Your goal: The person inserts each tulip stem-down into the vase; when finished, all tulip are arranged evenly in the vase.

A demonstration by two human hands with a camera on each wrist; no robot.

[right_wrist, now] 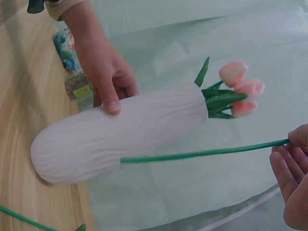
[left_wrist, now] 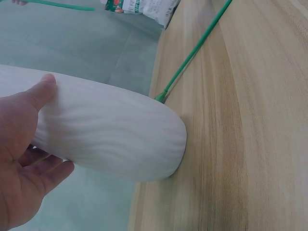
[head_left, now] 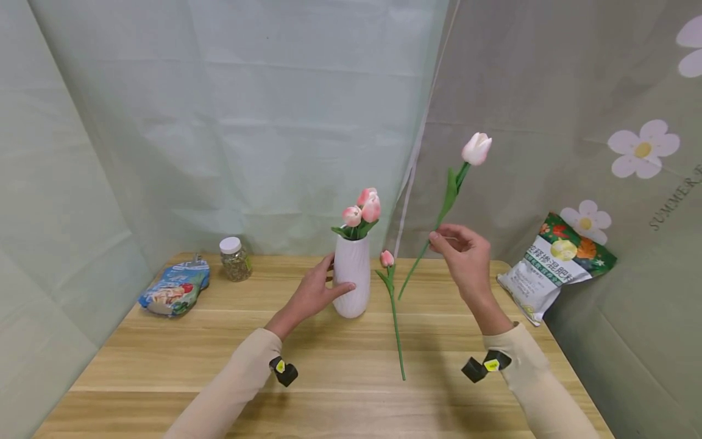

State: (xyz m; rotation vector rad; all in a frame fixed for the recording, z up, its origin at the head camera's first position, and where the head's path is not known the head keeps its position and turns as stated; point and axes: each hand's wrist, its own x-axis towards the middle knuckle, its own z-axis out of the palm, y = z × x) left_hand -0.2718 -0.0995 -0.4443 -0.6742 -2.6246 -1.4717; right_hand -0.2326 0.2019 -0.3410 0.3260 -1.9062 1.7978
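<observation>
A white ribbed vase [head_left: 351,277] stands upright on the wooden table, with several pink tulips [head_left: 368,207] in its mouth. My left hand [head_left: 317,286] grips the vase from the left, thumb across the front and fingers behind; the left wrist view shows this hand [left_wrist: 29,149] too. To the right of the vase, my right hand [head_left: 463,253] pinches the green stem of a pale pink tulip [head_left: 476,149], bloom up and stem end slanting down left. In the right wrist view that stem [right_wrist: 202,153] runs beside the vase. Between vase and right hand, another tulip [head_left: 395,317] lies on the table.
At the table's back left are a blue printed bag [head_left: 175,286] and a white-lidded jar [head_left: 236,261] of dried bits. A white and green fertilizer bag [head_left: 554,268] leans at the right edge. Pale cloth walls [head_left: 307,122] enclose the table [head_left: 329,378] behind and at the sides.
</observation>
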